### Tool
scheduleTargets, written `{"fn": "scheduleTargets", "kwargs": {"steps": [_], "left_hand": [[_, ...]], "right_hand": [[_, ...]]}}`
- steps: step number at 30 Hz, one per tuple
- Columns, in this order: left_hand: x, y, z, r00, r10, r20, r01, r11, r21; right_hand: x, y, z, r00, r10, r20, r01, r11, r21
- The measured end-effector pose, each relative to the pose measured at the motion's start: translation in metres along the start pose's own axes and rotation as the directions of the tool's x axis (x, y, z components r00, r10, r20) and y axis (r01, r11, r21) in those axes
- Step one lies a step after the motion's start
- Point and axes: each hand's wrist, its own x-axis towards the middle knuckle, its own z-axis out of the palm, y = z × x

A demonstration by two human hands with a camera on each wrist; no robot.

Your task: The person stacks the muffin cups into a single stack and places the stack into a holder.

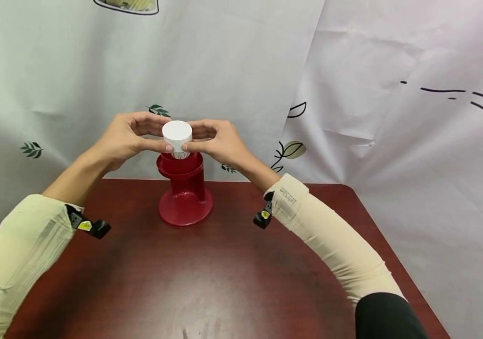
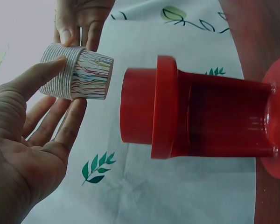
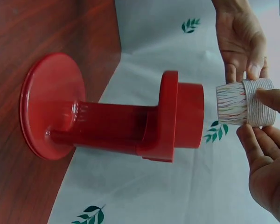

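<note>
A stack of nested paper baking cups (image 1: 177,136), white with wavy coloured lines on its sides, is held upright between both hands, narrow end down. My left hand (image 1: 126,136) pinches it from the left, thumb (image 2: 44,77) in front and fingers behind. From the other side my right hand (image 1: 224,141) pinches it in the same way. Below the stack stands a red stand (image 1: 187,209) with a round base, an upright column and a ring-shaped collar at the top. Both wrist views show a gap between the cups (image 3: 233,102) and the stand's top (image 3: 189,114).
The stand rests near the back edge of a dark red-brown table (image 1: 207,282). A pale cloth (image 1: 241,56) printed with leaves hangs behind the table and along its right side.
</note>
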Motion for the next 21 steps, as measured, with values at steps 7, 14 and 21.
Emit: {"fn": "scheduleTargets", "kwargs": {"steps": [7, 14, 21], "left_hand": [[0.013, -0.006, -0.009, 0.999, -0.035, -0.010, 0.035, 0.998, 0.055], [0.023, -0.012, -0.013, 0.997, -0.079, -0.018, 0.081, 0.989, 0.127], [0.022, -0.026, -0.017, 0.996, -0.088, -0.019, 0.091, 0.975, 0.201]], "right_hand": [[0.019, 0.004, 0.002, 1.000, 0.018, -0.009, -0.019, 1.000, -0.023], [0.034, 0.010, 0.004, 0.998, 0.059, 0.007, -0.058, 0.996, -0.067], [0.040, 0.020, 0.017, 0.995, 0.085, 0.046, -0.082, 0.995, -0.059]]}}
